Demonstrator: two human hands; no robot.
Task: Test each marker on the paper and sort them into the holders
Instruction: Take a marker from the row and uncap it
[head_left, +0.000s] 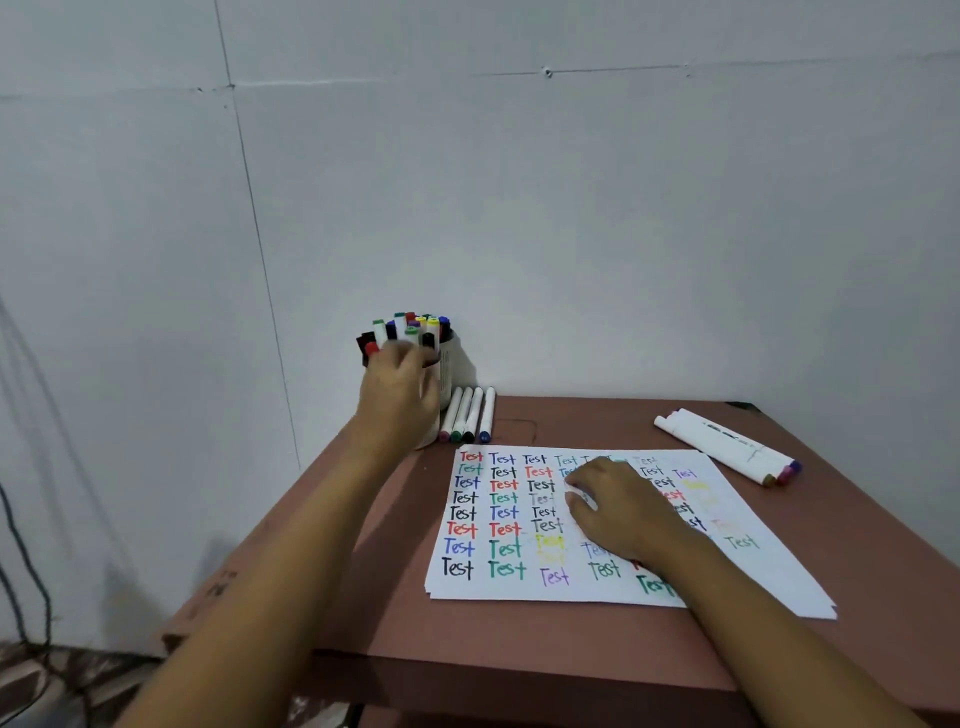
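Observation:
A stack of white paper (769, 571) covered with coloured "Test" words lies on the brown table (571, 649). My right hand (618, 512) rests on the sheet, its fingers curled round a white marker (575, 493) whose end pokes out on the left. My left hand (400, 387) is raised at the white holder (448, 374) at the back left corner, which is full of several markers with coloured caps (415, 327); its fingers are blurred among the lower markers, and whether they hold one I cannot tell.
Several white markers (470, 413) lie side by side just right of the holder. Three more markers (727, 447) lie at the far right of the table. A white wall stands close behind. The table edge falls off on the left to cables and floor.

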